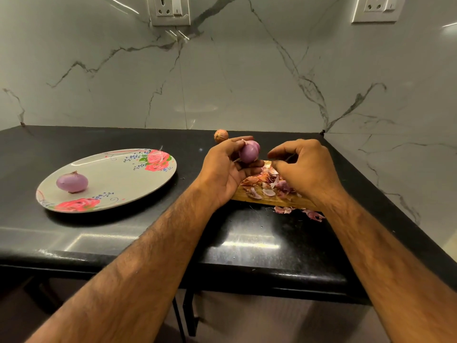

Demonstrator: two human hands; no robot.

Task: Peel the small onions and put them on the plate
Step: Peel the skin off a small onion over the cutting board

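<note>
My left hand [223, 167] holds a peeled purple onion [249, 152] between thumb and fingers, just above the left end of the wooden board [269, 198]. My right hand [303, 167] hovers a short way to the right of that onion, over the pile of onion peels [268, 181], with its fingers curled downward. What, if anything, those fingers pinch is hidden. One peeled onion [72, 181] lies on the left side of the flowered plate [118, 189]. An unpeeled brown onion [220, 135] sits on the counter behind my left hand.
The black counter [247, 238] runs into a corner of marble walls at the right. A few peels [299, 212] have spilled off the board's front edge. Wall sockets [170, 9] are mounted high on the back wall.
</note>
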